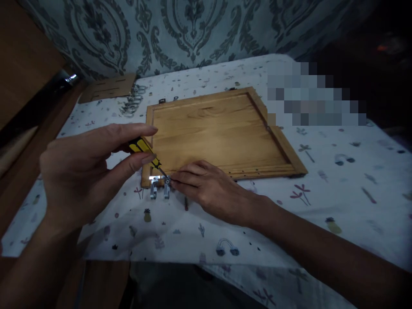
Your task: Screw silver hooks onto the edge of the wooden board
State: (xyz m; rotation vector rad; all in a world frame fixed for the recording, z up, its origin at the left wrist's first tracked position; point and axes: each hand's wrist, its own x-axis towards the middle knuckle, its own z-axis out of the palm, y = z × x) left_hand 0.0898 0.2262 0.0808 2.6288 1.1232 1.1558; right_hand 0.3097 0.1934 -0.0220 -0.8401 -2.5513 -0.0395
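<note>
A screwdriver [141, 146] with a yellow and black handle is pinched between the thumb and fingers of my left hand [93, 165]. It slants down to the right, its tip at a metal hook [166, 188] on the near left corner of a framed wooden panel [212, 133]. The fingers of my right hand [206, 184] are together, their tips closed against the right side of this hook. Just left of it is a second metal hook [153, 189]. Both hooks jut past the panel's near edge. Any screw under the tip is too small to make out.
The panel lies flat on a table with a white printed cloth [199, 236]. Several metal rings [131, 101] lie beyond its left corner, near a flat piece of cardboard [109, 87]. A patterned curtain [193, 32] hangs behind. A blurred-out patch covers the right back.
</note>
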